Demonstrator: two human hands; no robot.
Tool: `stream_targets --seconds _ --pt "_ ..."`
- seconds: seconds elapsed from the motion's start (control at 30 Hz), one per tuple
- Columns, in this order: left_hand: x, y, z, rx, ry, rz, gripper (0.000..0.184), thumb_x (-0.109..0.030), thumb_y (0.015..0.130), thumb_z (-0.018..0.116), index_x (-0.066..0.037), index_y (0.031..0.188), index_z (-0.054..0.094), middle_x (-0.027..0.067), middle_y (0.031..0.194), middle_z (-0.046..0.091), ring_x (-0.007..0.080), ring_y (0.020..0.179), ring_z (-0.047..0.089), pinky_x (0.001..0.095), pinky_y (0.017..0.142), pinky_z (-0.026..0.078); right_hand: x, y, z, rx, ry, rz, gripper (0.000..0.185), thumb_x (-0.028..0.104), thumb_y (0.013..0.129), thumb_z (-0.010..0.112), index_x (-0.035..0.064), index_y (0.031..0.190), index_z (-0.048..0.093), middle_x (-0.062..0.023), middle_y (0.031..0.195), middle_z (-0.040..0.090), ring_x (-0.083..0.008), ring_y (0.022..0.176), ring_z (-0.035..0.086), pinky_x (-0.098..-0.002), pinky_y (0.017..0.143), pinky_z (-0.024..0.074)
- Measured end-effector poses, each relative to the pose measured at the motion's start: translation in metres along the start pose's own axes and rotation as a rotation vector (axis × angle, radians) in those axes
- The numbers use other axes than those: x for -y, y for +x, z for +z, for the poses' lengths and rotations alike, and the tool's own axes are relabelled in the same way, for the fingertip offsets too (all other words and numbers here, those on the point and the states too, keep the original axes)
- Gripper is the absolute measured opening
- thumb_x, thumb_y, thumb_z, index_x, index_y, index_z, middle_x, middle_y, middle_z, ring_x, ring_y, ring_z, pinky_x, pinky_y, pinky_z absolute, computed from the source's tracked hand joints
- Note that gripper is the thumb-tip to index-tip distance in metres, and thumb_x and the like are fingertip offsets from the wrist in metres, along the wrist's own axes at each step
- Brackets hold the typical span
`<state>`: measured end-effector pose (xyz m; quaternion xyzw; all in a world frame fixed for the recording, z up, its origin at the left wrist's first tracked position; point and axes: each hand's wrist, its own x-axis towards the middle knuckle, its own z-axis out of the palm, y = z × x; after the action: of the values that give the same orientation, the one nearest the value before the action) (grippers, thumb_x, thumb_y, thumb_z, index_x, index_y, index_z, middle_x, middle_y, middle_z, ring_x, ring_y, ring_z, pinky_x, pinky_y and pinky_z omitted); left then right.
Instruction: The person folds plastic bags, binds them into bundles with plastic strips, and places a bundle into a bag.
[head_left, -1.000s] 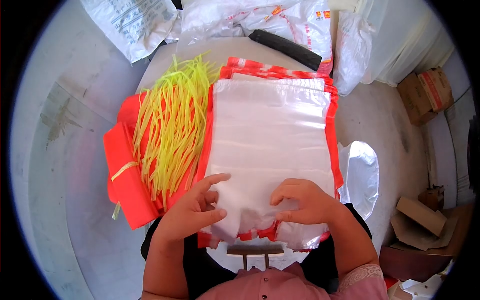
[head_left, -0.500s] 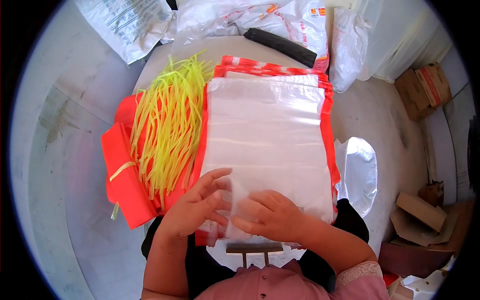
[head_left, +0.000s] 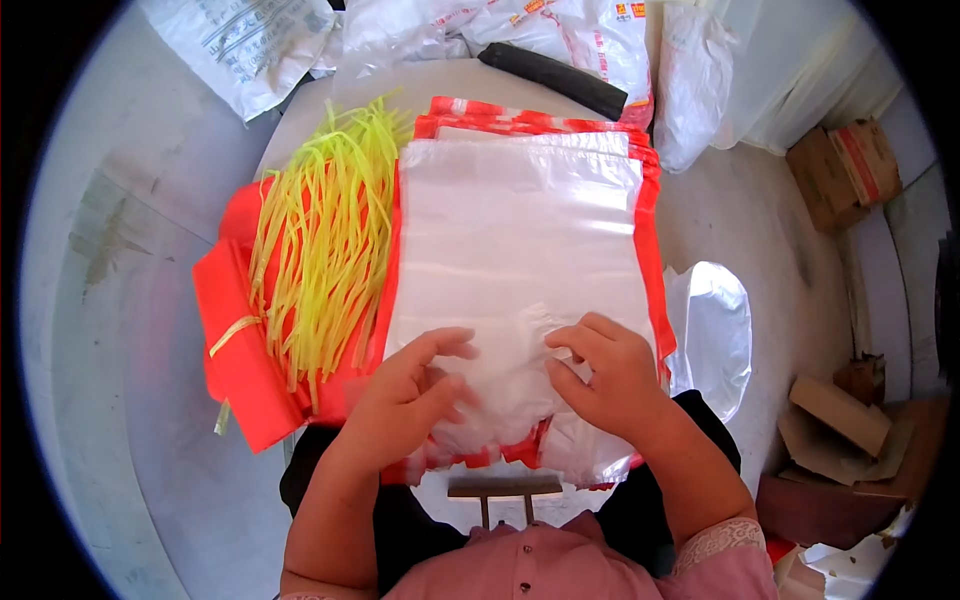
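Note:
A stack of clear plastic bags (head_left: 510, 220) lies in front of me, with red bags (head_left: 655, 230) showing along its edges. Over the near left part of the stack is my left hand (head_left: 415, 390), its thumb and fingers spread apart and slightly blurred, holding nothing visible. My right hand (head_left: 605, 375) is above the near right part, fingers bent and the thumb apart from them. Between the hands the top plastic is wrinkled, close to the right fingertips; whether they touch it is hard to see.
Left of the stack lie yellow strips (head_left: 330, 240) and a tied red bundle (head_left: 245, 350). A black roll (head_left: 555, 80) lies at the table's far edge, before white sacks (head_left: 255, 55). A silvery bag (head_left: 715, 335) is on the right, with cardboard boxes (head_left: 845, 430) beyond.
My right hand has moved right and up, away from my left hand, and its fingers are lifted. My left hand has shifted slightly. The plastic's near edge has moved, exposing red beneath.

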<state>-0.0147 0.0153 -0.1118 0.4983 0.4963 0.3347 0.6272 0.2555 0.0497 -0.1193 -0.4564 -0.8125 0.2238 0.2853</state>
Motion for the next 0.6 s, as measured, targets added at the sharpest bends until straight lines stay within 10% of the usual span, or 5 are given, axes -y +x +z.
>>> stream_targets --seconds 0.27,0.6 --pt "-0.006 0.017 0.024 -0.191 1.071 0.733 0.036 -0.007 0.078 0.078 -0.007 0.114 0.072 0.0145 0.114 0.071 0.0333 0.098 0.068 0.0416 0.085 0.057 -0.022 0.007 0.008 -0.027 -0.104 -0.158 0.038 0.001 0.087 0.069 0.0033 0.125 0.07 -0.0193 0.131 0.066 -0.0377 0.117 0.063 -0.0437 0.102 0.0515" --pt "0.002 0.017 0.026 -0.112 1.184 0.56 0.055 -0.012 0.075 0.085 -0.01 0.126 0.066 0.0131 0.135 0.064 0.0355 0.123 0.06 0.0473 0.103 0.049 -0.02 0.002 0.001 0.084 -0.087 -0.114 0.022 0.009 0.087 0.074 0.0035 0.107 0.072 -0.0136 0.107 0.071 -0.0326 0.1 0.068 -0.0434 0.084 0.0557"
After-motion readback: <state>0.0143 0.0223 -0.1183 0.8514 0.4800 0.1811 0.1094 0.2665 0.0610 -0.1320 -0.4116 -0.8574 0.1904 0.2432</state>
